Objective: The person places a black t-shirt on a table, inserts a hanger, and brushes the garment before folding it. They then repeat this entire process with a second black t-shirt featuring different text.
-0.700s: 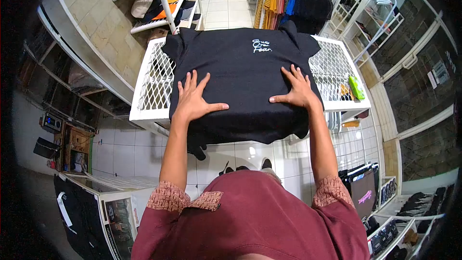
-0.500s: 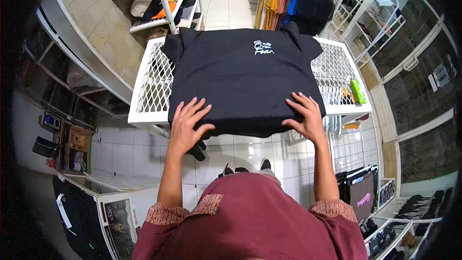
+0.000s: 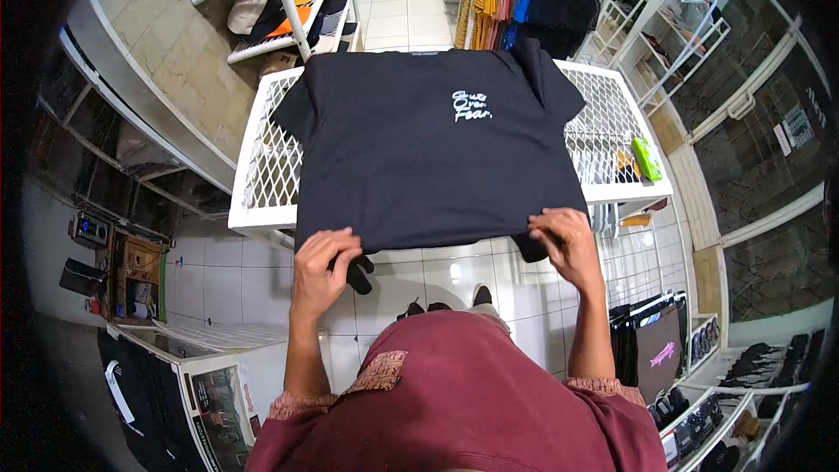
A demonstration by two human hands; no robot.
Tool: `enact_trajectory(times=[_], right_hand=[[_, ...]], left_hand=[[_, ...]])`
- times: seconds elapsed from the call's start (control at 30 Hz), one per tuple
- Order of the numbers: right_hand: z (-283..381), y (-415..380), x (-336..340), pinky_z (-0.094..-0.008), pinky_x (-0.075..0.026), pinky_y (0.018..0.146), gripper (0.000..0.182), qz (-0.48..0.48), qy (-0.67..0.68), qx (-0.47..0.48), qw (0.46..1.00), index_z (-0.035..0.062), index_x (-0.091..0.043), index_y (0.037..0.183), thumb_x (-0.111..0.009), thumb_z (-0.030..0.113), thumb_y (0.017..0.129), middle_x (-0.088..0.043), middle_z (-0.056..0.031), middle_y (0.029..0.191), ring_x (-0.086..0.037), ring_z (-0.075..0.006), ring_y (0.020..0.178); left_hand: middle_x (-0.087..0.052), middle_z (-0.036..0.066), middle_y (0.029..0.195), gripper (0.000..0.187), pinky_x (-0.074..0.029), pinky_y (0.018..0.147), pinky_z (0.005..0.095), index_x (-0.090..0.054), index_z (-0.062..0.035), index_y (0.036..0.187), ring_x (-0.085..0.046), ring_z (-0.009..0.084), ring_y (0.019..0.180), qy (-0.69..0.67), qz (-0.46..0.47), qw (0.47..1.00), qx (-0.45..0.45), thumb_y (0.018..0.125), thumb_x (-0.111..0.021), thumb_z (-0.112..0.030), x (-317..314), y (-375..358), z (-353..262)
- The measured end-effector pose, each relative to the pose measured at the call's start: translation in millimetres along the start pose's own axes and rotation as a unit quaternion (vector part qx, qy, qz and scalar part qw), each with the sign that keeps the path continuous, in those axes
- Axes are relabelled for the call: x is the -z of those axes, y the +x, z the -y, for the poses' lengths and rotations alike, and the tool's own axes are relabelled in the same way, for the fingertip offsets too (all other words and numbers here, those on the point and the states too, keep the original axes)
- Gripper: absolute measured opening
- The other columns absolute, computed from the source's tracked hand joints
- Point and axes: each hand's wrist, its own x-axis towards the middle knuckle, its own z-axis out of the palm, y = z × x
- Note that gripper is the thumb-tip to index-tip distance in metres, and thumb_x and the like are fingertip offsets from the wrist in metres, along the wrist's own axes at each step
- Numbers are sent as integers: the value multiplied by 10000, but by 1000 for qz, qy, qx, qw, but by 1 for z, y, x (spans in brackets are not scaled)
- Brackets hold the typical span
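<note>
A black T-shirt (image 3: 428,166) with white lettering on the chest lies front up across a white mesh-topped table (image 3: 262,201). Its collar points away from me and its hem hangs at the near edge. At the hem's left corner, my left hand (image 3: 322,273) is closed, pinching the cloth between thumb and fingers. My right hand (image 3: 566,243) pinches the hem near its right corner, where a bit of fabric droops below the fingers. Both sleeves are spread outward over the mesh, the right one creased at the shoulder.
A green packet (image 3: 647,159) lies on the table's right end. Behind stand a rack of hanging shirts (image 3: 524,4) and, at the left, a shelf of caps (image 3: 301,13). Glass doors (image 3: 760,131) line the right side. A display shelf (image 3: 725,419) is at the lower right.
My hands have gone from lying spread on the shirt to pinching its hem, moving nearer to me. The shirt is pulled flatter and its left sleeve spreads farther out.
</note>
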Motion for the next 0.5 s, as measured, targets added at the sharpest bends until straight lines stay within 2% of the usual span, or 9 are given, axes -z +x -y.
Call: enact_trajectory(times=[0.07,0.1,0.17,0.2,0.27,0.33,0.4,0.43,0.5], right_hand=[[12,-15,6,-418,-468,970,125,32,17,-38,999,56,-767,979,-762,130,878,-775,-79,1030,-695,-282,1052],[18,-19,11,-412,-475,957,138,61,32,-60,996,46,-765,978,-769,139,876,-774,-87,1022,-695,-283,1041],[14,-21,9,-403,-502,913,177,109,71,-97,987,25,-758,978,-782,168,876,-767,-119,1014,-691,-297,1014],[15,-15,6,-403,-502,913,177,109,71,-96,987,25,-758,978,-782,168,876,-767,-119,1014,-691,-297,1014],[20,10,-5,-408,-512,902,184,-22,81,-46,995,24,-757,982,-776,178,883,-753,-142,1022,-686,-316,1011],[14,38,-21,-419,-524,859,176,-88,23,-22,996,22,-750,962,-773,176,881,-720,-158,988,-669,-358,958],[0,61,-36,-435,-525,824,166,-104,-65,-35,992,27,-750,945,-777,173,870,-712,-157,966,-660,-367,928],[-6,66,-42,-435,-525,824,166,-106,-67,-30,992,27,-750,945,-777,173,870,-712,-157,966,-660,-367,928],[-13,77,-49,-446,-524,812,184,-106,-129,-108,980,37,-754,938,-795,193,851,-710,-158,967,-659,-364,922]], left_hand=[[-756,114,920,30,-532,881,426,-715,-10,873,-732,313,997,-6,60,998,28,857,-727,-32,14,-12,-6],[-756,114,920,30,-532,881,426,-715,-10,873,-732,313,997,-6,59,998,29,857,-727,-32,19,-16,-9],[-756,133,941,72,-536,870,407,-729,5,895,-727,314,992,-25,138,987,75,847,-756,-42,25,-20,-10],[-756,133,941,72,-536,870,407,-729,5,895,-727,314,992,-25,136,987,76,847,-756,-42,23,-15,-12],[-745,132,950,124,-532,844,402,-732,1,913,-708,311,941,-6,73,995,68,844,-787,-86,7,7,-19],[-723,138,954,157,-524,832,406,-729,-8,928,-672,318,926,7,2,999,38,839,-805,-113,-21,29,-15],[-701,125,992,209,-506,869,424,-724,-17,939,-642,322,987,79,-38,996,13,865,-795,-199,-45,48,-4],[-691,121,1021,251,-495,891,426,-728,-24,977,-631,318,1011,105,-37,993,27,871,-791,-242,-53,56,1],[-681,116,1050,295,-484,913,429,-732,-30,1015,-620,315,1035,132,-42,989,43,877,-788,-285,-62,64,9]])
